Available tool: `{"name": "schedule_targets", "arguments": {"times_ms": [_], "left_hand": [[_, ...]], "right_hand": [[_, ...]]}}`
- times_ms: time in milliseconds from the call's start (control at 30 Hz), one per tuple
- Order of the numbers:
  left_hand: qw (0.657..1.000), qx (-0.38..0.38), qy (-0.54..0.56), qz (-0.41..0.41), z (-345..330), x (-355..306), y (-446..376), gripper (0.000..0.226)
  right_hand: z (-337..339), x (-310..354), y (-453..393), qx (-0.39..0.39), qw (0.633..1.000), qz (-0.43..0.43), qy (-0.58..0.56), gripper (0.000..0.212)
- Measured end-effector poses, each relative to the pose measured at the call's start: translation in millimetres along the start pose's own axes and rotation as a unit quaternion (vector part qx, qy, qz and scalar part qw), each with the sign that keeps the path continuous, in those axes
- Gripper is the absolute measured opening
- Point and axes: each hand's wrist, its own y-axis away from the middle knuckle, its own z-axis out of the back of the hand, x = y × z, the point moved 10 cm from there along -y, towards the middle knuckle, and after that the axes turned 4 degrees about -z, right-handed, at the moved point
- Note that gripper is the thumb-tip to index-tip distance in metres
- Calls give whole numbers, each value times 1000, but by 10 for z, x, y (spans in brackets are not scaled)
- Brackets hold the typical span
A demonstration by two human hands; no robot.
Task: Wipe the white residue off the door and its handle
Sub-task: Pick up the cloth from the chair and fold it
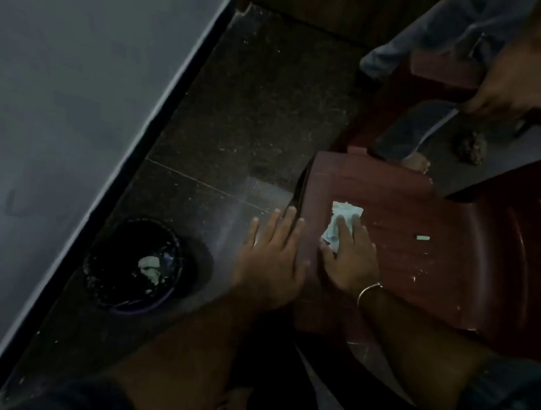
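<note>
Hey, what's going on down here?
A person is wiping a reddish-brown door. Their right hand presses a pale cloth flat on it, while the left hand lies flat by the door's edge. White flecks dot the panel beyond the cloth. A dark tub sits on the floor nearby.

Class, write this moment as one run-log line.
left hand: open, at door edge | right hand: pressing cloth flat on door | white specks: visible beside cloth

Smooth reddish door point(428, 292), crumpled cloth point(342, 217)
</note>
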Motion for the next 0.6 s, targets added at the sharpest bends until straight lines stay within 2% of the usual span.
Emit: {"name": "schedule_targets", "arguments": {"times_ms": [133,333,433,467,500,567,600], "left_hand": [[999,-29,-7,-13,-143,6,-54,73],[1000,-15,19,-12,-347,35,-144,71],[992,11,129,1,-410,53,-221,63],[975,21,219,24,-424,77,-249,53],[943,28,323,71,-423,121,-259,41],[853,32,480,204,-482,263,-214,29],[814,36,519,260,-516,314,-181,32]], "right_hand": [[-281,-120,-126,57,995,-26,-78,66],[-131,-152,-186,-34,997,-14,-65,53],[74,-145,-213,-73,991,-33,-103,45],[131,-164,-197,-86,985,-45,-139,41],[177,-203,-162,-99,974,-67,-194,36],[210,-262,-68,-112,936,-136,-305,33],[202,-264,-19,-115,917,-164,-345,34]]}}
